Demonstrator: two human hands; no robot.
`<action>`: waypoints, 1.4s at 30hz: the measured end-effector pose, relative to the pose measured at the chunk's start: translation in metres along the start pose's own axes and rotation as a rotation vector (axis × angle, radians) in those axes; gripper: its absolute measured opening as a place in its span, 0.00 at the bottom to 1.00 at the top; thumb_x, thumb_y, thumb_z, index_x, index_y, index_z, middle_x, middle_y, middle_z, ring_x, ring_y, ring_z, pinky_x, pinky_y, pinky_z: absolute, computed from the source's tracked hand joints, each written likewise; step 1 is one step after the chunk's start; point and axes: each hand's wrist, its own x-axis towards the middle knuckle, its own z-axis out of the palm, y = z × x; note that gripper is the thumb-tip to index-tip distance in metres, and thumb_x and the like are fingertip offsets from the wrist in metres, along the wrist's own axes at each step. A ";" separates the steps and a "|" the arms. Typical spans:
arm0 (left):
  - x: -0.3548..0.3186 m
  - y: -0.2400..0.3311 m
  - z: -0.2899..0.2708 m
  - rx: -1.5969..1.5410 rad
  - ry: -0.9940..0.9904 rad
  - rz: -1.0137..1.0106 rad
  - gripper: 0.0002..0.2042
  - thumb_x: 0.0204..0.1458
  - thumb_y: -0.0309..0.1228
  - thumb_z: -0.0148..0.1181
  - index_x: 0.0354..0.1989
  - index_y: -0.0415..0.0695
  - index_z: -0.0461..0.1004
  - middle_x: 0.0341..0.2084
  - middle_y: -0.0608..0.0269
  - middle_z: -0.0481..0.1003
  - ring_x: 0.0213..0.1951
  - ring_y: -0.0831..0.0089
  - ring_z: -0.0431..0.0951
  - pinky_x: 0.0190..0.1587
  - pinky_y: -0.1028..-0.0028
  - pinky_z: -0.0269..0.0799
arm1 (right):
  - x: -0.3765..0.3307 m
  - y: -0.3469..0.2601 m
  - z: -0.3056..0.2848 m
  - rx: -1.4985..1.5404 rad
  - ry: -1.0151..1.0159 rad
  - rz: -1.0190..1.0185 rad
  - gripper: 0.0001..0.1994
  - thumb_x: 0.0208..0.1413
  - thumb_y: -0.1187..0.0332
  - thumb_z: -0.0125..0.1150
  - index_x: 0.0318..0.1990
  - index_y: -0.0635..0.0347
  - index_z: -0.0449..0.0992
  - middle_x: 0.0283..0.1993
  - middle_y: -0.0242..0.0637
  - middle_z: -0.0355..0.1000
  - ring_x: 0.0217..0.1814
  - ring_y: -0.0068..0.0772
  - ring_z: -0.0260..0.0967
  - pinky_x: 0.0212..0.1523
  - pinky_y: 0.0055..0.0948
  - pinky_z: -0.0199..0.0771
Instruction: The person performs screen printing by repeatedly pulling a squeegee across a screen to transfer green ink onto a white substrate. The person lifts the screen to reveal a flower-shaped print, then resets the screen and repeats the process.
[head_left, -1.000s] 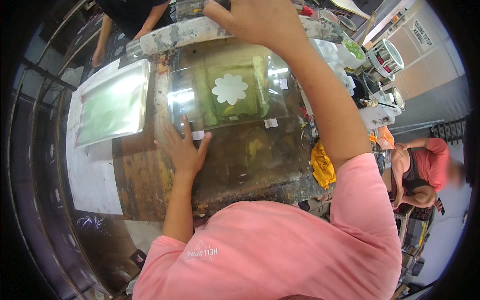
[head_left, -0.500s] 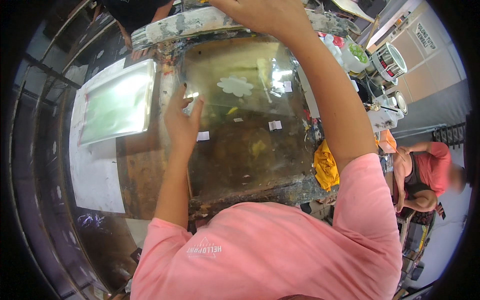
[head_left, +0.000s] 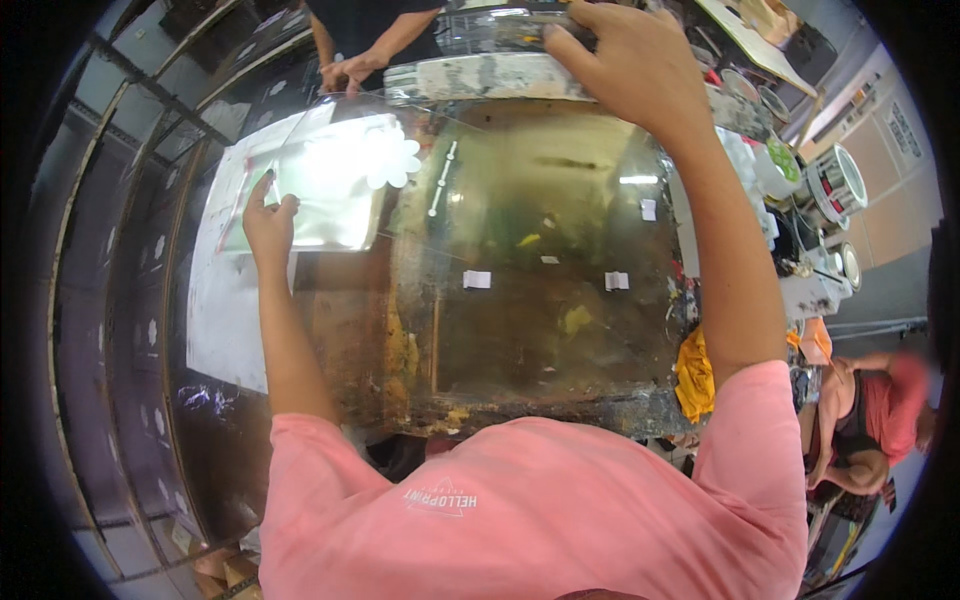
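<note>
Head view: a metal rack (head_left: 160, 91) with long rails occupies the far left. Beside it, a white paper sheet (head_left: 225, 325) lies on the work table. Above this paper, the left hand (head_left: 268, 220) is nearly closed, with thumb and index finger pinching the edge of a clear plastic sheet (head_left: 365, 150). The clear plastic sheet is positioned over a pack of transparent film (head_left: 322, 236) that rests partly on the paper; glare hides whether the two touch. A white flower motif (head_left: 393, 160) shows at the right part of the held sheet. Beyond it are a co-worker's hands (head_left: 345, 76), close together.

At centre is a glossy, stained printing bed (head_left: 535, 340) bearing three white tabs: left (head_left: 477, 280), middle (head_left: 616, 281) and right (head_left: 648, 210). A paint-smeared bar (head_left: 485, 80) spans the far side. Over it is the right hand (head_left: 640, 70), partly open with fingers bent; whether it grips the bar cannot be told.

Right of the bed are a yellow cloth (head_left: 693, 375), a white tub with green contents (head_left: 778, 170), a metal can (head_left: 838, 180) and a seated person (head_left: 880, 405).
</note>
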 end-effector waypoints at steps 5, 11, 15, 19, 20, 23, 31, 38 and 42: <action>0.041 -0.070 -0.031 0.055 0.038 -0.016 0.34 0.53 0.31 0.68 0.69 0.32 0.69 0.61 0.34 0.75 0.43 0.62 0.86 0.48 0.68 0.80 | -0.006 -0.001 0.007 -0.019 0.064 -0.064 0.21 0.64 0.50 0.58 0.40 0.63 0.81 0.35 0.44 0.80 0.41 0.51 0.77 0.49 0.46 0.68; -0.049 -0.037 -0.001 0.600 -0.008 0.397 0.32 0.67 0.45 0.58 0.76 0.43 0.63 0.78 0.41 0.53 0.79 0.43 0.49 0.78 0.45 0.45 | -0.011 0.000 0.001 -0.057 -0.048 -0.001 0.22 0.65 0.49 0.55 0.43 0.62 0.82 0.37 0.46 0.81 0.42 0.53 0.77 0.51 0.45 0.69; -0.088 -0.037 0.015 0.769 -0.339 0.332 0.30 0.71 0.51 0.46 0.76 0.46 0.64 0.78 0.55 0.57 0.79 0.45 0.52 0.77 0.36 0.37 | -0.003 0.008 0.010 -0.062 0.001 -0.047 0.22 0.65 0.49 0.55 0.44 0.62 0.82 0.39 0.47 0.81 0.43 0.54 0.77 0.51 0.46 0.69; -0.091 -0.026 0.022 0.693 -0.298 0.259 0.28 0.73 0.50 0.42 0.72 0.46 0.69 0.75 0.54 0.63 0.77 0.49 0.56 0.77 0.35 0.35 | -0.009 0.005 0.007 -0.076 -0.045 0.006 0.22 0.64 0.50 0.57 0.44 0.62 0.82 0.42 0.48 0.81 0.46 0.53 0.78 0.53 0.47 0.68; -0.089 -0.023 0.021 0.694 -0.300 0.243 0.27 0.73 0.50 0.41 0.71 0.46 0.70 0.74 0.55 0.65 0.77 0.50 0.58 0.77 0.35 0.35 | -0.012 0.004 0.009 -0.056 -0.008 -0.010 0.22 0.64 0.50 0.57 0.43 0.63 0.82 0.40 0.48 0.81 0.45 0.53 0.77 0.53 0.47 0.68; -0.070 -0.025 0.007 0.555 -0.260 0.143 0.25 0.74 0.47 0.40 0.66 0.45 0.76 0.67 0.54 0.72 0.71 0.53 0.67 0.77 0.35 0.36 | -0.015 -0.005 0.003 -0.023 -0.062 0.008 0.23 0.64 0.49 0.56 0.44 0.63 0.83 0.38 0.48 0.80 0.44 0.53 0.77 0.52 0.47 0.67; -0.093 0.093 0.047 0.512 -0.498 0.447 0.26 0.74 0.48 0.41 0.49 0.42 0.84 0.50 0.52 0.83 0.57 0.52 0.79 0.75 0.40 0.47 | -0.014 0.007 0.011 -0.079 -0.028 -0.009 0.22 0.62 0.50 0.56 0.39 0.63 0.82 0.35 0.49 0.80 0.42 0.53 0.78 0.46 0.51 0.69; -0.221 0.116 0.188 0.482 -0.740 0.557 0.45 0.60 0.72 0.47 0.73 0.47 0.68 0.74 0.48 0.63 0.76 0.41 0.56 0.76 0.33 0.35 | -0.006 0.002 0.005 -0.024 0.016 -0.027 0.25 0.60 0.48 0.55 0.28 0.64 0.83 0.30 0.53 0.80 0.37 0.56 0.80 0.46 0.53 0.71; -0.245 0.138 0.230 0.411 -0.826 0.700 0.57 0.47 0.81 0.51 0.77 0.48 0.62 0.79 0.45 0.51 0.79 0.37 0.45 0.77 0.34 0.28 | -0.010 0.000 0.004 0.015 0.019 -0.022 0.25 0.59 0.48 0.54 0.27 0.64 0.83 0.29 0.53 0.80 0.35 0.55 0.79 0.46 0.52 0.71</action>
